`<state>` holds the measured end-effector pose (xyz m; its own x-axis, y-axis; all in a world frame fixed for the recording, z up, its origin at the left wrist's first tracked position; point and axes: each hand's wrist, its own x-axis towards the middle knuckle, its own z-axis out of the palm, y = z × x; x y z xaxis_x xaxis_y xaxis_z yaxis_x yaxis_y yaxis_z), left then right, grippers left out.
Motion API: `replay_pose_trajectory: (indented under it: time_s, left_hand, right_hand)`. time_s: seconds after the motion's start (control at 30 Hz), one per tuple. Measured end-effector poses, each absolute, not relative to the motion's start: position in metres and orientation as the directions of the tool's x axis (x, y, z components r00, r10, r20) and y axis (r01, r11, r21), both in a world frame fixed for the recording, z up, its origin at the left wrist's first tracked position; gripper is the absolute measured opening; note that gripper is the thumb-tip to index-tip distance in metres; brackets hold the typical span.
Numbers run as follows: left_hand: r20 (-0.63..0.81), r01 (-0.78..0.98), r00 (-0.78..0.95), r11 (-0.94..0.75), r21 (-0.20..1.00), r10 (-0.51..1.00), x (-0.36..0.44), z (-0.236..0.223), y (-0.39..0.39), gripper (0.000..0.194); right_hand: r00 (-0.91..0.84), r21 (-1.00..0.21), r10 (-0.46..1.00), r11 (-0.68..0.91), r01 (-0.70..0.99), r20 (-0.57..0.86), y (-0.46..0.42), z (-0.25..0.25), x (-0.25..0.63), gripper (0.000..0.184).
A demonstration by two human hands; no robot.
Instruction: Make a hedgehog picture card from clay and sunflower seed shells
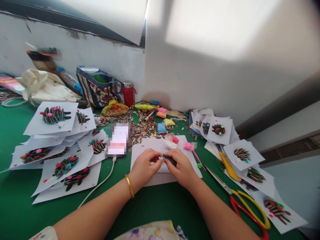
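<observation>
Above the white paper sheets [140,155], my left hand [147,167] and my right hand [182,169] meet, fingertips almost touching. A small dark lump [172,160], which looks like black modelling clay, sits in the closed fingers of my right hand. Between the two hands shows a bit of clear wrap [163,158], pinched by my left fingers; part of it is hidden. Just beyond, on the paper, lie white clay [171,144] and red clay [175,139] in clear film. Pink clay [188,146] rests to the right, near a small green clay piece [199,165].
Seed-covered paper cards pile up at left [58,130] and right [242,155]. Large scissors [231,190] and a yellow-handled cutter [228,166] lie right. A phone [118,140] with a white cable is left. Sunflower seeds [140,130], clay packets and a red flask [128,95] stand behind.
</observation>
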<state>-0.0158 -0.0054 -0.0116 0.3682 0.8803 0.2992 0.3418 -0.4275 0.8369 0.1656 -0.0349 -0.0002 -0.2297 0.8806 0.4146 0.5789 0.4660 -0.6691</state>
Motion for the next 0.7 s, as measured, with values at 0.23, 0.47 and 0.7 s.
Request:
replay_pose_trajectory:
  time_s: [0.23, 0.47, 0.7]
  left_hand:
    - [0.31, 0.354, 0.375, -0.444, 0.823, 0.874, -0.0176, -0.0113, -0.0043, 0.008]
    - [0.326, 0.359, 0.349, -0.446, 0.82, 0.879, -0.0172, -0.0089, -0.0046, 0.009]
    - [0.252, 0.456, 0.405, -0.433, 0.778, 0.879, -0.0162, -0.0123, -0.006, 0.023]
  right_hand:
    - [-0.269, -0.663, 0.876, 0.48, 0.575, 0.4, -0.0369, -0.0027, 0.1641, 0.021]
    - [-0.224, -0.674, 0.884, 0.459, 0.579, 0.41, -0.0351, -0.0013, 0.1659, 0.019]
    - [-0.235, -0.676, 0.887, 0.456, 0.579, 0.396, -0.0356, -0.0021, 0.1641, 0.018]
